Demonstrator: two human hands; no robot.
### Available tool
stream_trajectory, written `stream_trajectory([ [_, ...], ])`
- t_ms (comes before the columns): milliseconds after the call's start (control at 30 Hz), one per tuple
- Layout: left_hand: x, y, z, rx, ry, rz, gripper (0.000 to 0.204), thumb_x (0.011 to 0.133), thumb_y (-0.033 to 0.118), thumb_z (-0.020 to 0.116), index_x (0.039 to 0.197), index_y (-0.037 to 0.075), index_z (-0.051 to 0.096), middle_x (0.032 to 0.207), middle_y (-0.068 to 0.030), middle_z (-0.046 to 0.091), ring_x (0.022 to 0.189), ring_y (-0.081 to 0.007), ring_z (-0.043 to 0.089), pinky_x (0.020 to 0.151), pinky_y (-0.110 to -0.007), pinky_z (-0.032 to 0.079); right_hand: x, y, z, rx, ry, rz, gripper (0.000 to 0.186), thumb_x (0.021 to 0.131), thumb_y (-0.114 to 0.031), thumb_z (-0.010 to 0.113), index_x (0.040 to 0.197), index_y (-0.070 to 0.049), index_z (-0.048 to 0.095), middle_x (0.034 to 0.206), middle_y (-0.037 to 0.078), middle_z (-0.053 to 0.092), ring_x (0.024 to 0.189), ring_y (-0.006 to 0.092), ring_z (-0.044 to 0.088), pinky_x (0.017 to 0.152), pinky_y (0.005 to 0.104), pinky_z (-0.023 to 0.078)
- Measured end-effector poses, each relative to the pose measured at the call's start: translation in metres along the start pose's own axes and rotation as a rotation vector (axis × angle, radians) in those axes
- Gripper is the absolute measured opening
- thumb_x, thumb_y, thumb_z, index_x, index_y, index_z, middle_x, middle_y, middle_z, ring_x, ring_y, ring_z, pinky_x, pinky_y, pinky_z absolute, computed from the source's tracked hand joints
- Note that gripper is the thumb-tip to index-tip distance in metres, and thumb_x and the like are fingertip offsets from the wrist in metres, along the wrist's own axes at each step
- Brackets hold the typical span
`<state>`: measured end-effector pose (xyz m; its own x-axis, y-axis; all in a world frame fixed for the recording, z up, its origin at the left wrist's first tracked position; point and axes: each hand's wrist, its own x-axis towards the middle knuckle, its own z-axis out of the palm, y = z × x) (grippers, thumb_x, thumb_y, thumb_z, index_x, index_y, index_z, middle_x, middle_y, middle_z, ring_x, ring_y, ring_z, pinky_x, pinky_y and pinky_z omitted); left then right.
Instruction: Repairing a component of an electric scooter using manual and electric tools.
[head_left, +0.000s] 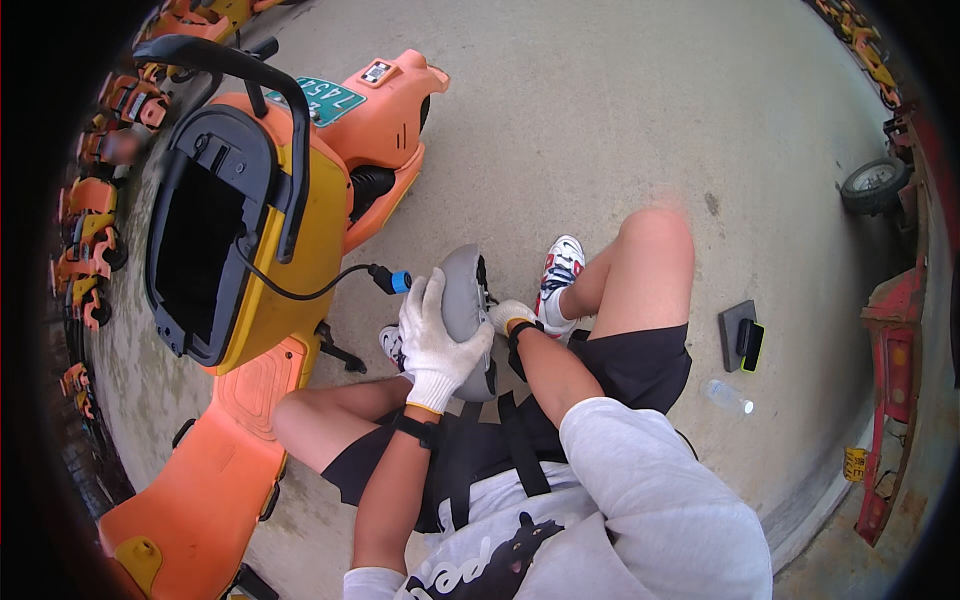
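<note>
A grey, curved piece that looks like a scooter seat (462, 297) stands on edge between my knees, its dark inner side turned right. My left hand (440, 345), in a white knit glove, steadies it from the left with fingers extended and the thumb across its face. At its dark side, my gloved right hand (512, 316) has curled fingers, partly hidden, so what they grip cannot be made out. Close to my left fingertips hangs a black cable with a blue-ringed connector (400, 282). It runs out of the open compartment (200, 240) of an orange and yellow scooter (255, 385).
A black grab rail (300, 150) arches over the scooter's compartment. On the concrete to my right lie a dark flat block (735, 330), a small black and lime device (751, 345) and a clear plastic bottle (728, 396). A rusty red frame (890, 340) borders the far right. More orange scooters (92, 225) line the left.
</note>
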<state>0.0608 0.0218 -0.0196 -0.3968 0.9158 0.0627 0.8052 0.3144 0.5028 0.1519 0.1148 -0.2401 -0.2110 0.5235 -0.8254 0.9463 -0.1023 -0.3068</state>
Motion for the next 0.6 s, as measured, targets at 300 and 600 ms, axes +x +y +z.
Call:
stream_trajectory([
  [300, -0.039, -0.026, -0.007, 0.038, 0.022, -0.086, 0.091, 0.065, 0.042, 0.078, 0.141, 0.009, 0.043, 0.139, -0.0229, 0.043, 0.130, -0.0420, 0.039, 0.109, -0.050, 0.033, 0.012, -0.018, 0.031, 0.458, 0.308, -0.054, 0.042, 0.080, -0.034, 0.052, 0.097, -0.002, 0.073, 0.102, 0.029, 0.067, 0.103, 0.0440, 0.064, 0.088, 0.0492, 0.051],
  [600, -0.031, -0.013, -0.007, 0.020, 0.006, -0.008, 0.095, 0.062, 0.041, 0.081, 0.142, 0.008, 0.039, 0.137, -0.0258, 0.040, 0.129, -0.0452, 0.038, 0.108, -0.053, 0.033, 0.070, 0.000, 0.041, 0.416, 0.121, 0.023, 0.068, 0.082, -0.051, 0.059, 0.110, 0.010, 0.065, 0.112, 0.029, 0.067, 0.115, 0.0362, 0.062, 0.090, 0.0386, 0.049],
])
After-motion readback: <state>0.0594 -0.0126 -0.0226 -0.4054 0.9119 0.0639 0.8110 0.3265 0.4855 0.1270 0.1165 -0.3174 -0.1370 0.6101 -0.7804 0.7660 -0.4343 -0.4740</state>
